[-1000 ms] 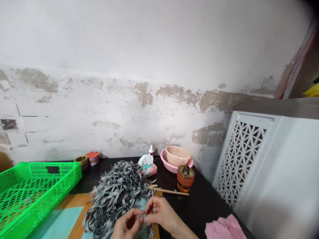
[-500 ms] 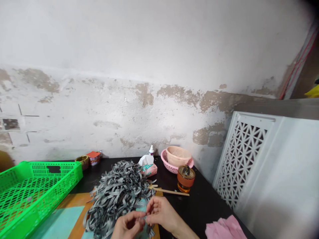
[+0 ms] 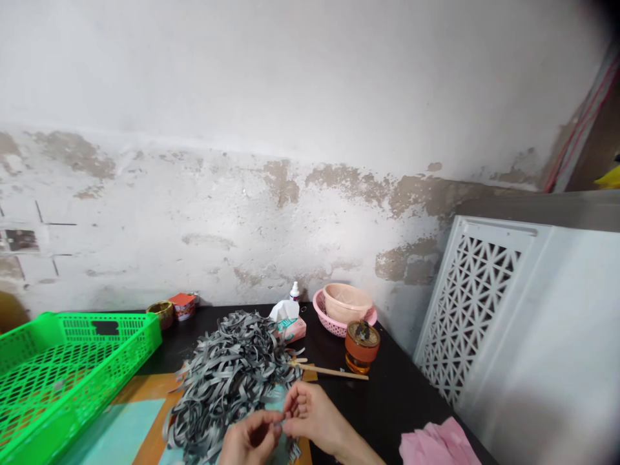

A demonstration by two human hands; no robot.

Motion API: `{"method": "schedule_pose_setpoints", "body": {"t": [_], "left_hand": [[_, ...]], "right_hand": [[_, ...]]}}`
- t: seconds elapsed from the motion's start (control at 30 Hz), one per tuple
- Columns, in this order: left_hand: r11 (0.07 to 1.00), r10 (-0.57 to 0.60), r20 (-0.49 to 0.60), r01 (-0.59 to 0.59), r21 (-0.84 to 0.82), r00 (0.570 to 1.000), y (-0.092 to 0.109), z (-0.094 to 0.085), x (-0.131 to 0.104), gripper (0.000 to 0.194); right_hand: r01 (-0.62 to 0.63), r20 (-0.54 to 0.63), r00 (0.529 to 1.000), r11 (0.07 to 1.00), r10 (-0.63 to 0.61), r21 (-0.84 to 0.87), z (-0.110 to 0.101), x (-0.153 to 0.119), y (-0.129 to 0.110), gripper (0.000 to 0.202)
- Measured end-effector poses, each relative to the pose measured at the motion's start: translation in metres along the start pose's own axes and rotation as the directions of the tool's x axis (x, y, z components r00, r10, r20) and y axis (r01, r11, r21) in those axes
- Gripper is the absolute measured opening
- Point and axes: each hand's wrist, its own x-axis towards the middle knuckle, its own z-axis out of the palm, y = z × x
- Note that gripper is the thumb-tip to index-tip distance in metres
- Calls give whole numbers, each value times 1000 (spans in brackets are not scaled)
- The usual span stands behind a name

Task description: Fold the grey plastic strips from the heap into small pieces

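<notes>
A large heap of grey strips [image 3: 232, 374] lies on an orange and light-blue mat [image 3: 130, 413]. My left hand [image 3: 252, 439] is at the bottom centre, in front of the heap, with thumb and index finger pinched together. Facing it from the right, my right hand [image 3: 314, 420] is also pinched, its fingers curled. The fingertips of both hands meet or nearly meet. Whatever is between them is too small to make out. Behind my right hand lies a thin wooden stick [image 3: 334, 372].
Left stands a green plastic crate [image 3: 82, 400]. Behind are a tissue box [image 3: 293, 329], a white bottle [image 3: 294, 292], a peach bowl [image 3: 347, 303] in a pink basket [image 3: 318, 309], and an amber jar [image 3: 362, 347]. Pink cloth [image 3: 438, 445] lies front right.
</notes>
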Motion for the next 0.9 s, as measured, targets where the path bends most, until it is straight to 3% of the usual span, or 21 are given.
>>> {"method": "schedule_pose_setpoints", "body": {"t": [0.13, 0.3, 0.53, 0.9], "left_hand": [[998, 49, 72, -50, 26, 996, 6, -2, 1, 28], [984, 162, 25, -163, 70, 986, 10, -4, 2, 27], [988, 152, 8, -152, -23, 988, 11, -2, -3, 32], [980, 194, -5, -194, -34, 981, 11, -2, -4, 25]], "right_hand": [[-17, 2, 1000, 996, 17, 89, -2, 0, -2, 32], [-33, 57, 998, 970, 20, 241, -2, -3, -4, 35], [-63, 91, 995, 911, 28, 407, 5, -7, -9, 36], [19, 57, 997, 914, -46, 405, 12, -10, -14, 33]]}}
